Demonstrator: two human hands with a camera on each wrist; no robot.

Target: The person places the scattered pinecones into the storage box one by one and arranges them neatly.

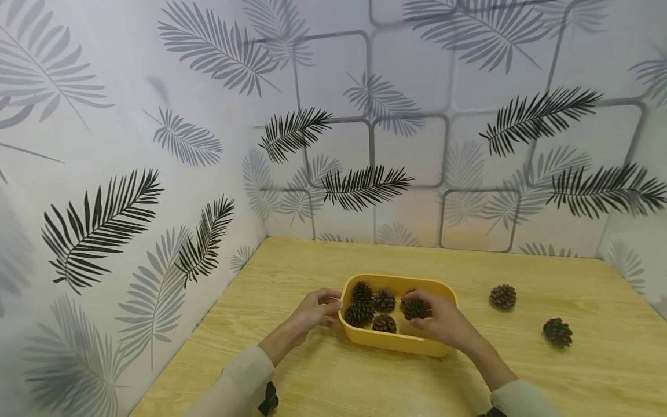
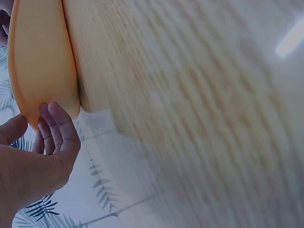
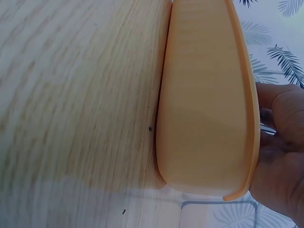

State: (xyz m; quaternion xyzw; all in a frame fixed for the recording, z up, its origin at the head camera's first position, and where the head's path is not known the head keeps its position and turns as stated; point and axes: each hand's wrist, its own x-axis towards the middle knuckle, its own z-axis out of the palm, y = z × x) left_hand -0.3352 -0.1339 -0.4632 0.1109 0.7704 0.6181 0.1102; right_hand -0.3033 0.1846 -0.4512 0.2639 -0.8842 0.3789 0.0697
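A yellow rectangular tub (image 1: 398, 341) with rounded corners stands on the table. Several brown pine cones lie in its left half, among them one pine cone (image 1: 384, 300) near the middle. My left hand (image 1: 312, 313) holds the tub's left end, thumb at the rim and fingers against the outer wall, as the left wrist view also shows (image 2: 47, 147). Reaching over the front wall, my right hand (image 1: 443, 318) pinches another pine cone (image 1: 414, 308) inside the right half. In the right wrist view the tub's wall (image 3: 206, 104) hides that cone and the fingertips.
Two loose pine cones lie on the wooden table (image 1: 521, 376) to the right of the tub: one farther back (image 1: 502, 296), one nearer (image 1: 557, 332). Leaf-patterned walls (image 1: 417, 220) border the table at the back and left.
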